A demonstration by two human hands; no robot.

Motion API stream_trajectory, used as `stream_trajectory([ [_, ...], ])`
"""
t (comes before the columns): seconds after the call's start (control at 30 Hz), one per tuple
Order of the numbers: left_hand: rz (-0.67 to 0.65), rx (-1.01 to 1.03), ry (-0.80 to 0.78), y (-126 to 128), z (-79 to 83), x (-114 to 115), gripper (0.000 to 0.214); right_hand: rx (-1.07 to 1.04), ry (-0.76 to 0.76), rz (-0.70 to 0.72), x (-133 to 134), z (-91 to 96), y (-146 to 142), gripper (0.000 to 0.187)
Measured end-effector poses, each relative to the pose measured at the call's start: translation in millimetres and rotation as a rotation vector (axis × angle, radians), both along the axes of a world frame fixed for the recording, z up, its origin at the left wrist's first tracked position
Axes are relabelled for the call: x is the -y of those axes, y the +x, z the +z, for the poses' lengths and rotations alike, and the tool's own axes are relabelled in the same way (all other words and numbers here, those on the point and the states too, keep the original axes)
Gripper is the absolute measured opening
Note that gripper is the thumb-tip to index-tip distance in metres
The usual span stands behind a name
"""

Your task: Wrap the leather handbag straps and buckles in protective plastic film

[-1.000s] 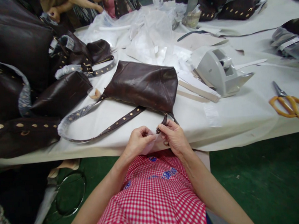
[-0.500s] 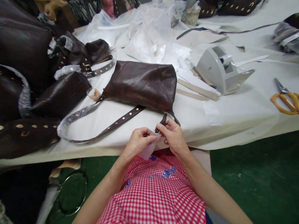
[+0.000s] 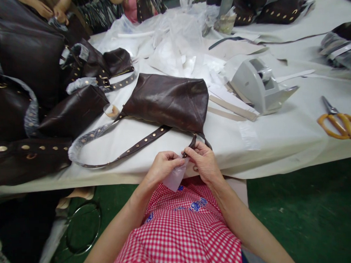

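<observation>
Looking down on a white-covered bench [image 3: 226,149], with a dark brown leather-look bag [image 3: 169,100] lying flat near the front edge, just beyond two bare hands. Pinched between thumb and fingers of the left hand [image 3: 165,166]: a small translucent sheet [image 3: 174,178], hanging limp in front of a red-checked apron [image 3: 180,229]. Gripped just as closely in the right hand [image 3: 202,157]: a short dark tab [image 3: 190,146] at the near right corner of the bag. Close together at the fingertips, with sheet and tab side by side; too small to tell whether touching. Just under the right hand, a brass-coloured ring [image 3: 195,168].

By the look of it, partway through with this bag. Done: clear plastic [image 3: 81,144] around the left curve of the strap [image 3: 137,145], looped out on the bench. Not done, as far as visible: any covering around the tab. Bare as well along the studded stretch near the bag; impossible to say whether finished so.

Off to the right, well apart from the hands: a grey tape dispenser [image 3: 257,88] and orange-handled scissors [image 3: 338,121]. On the left, a heap of similar dark bags [image 3: 32,72], with plastic over some straps.
</observation>
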State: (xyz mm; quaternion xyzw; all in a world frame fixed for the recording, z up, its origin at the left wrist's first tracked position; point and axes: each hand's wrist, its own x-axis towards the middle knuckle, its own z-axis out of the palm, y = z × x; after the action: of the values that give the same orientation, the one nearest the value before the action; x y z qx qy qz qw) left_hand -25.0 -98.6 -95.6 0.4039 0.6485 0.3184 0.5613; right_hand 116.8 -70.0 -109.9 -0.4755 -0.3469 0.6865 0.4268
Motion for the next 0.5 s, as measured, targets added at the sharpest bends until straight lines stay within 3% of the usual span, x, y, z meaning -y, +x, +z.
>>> stream_trajectory([
  [0.5, 0.012, 0.086, -0.017, -1.5, -3.8, 1.0, 0.019, -0.059, 0.017, -0.013, -1.4, -5.6, -0.4, 0.035],
])
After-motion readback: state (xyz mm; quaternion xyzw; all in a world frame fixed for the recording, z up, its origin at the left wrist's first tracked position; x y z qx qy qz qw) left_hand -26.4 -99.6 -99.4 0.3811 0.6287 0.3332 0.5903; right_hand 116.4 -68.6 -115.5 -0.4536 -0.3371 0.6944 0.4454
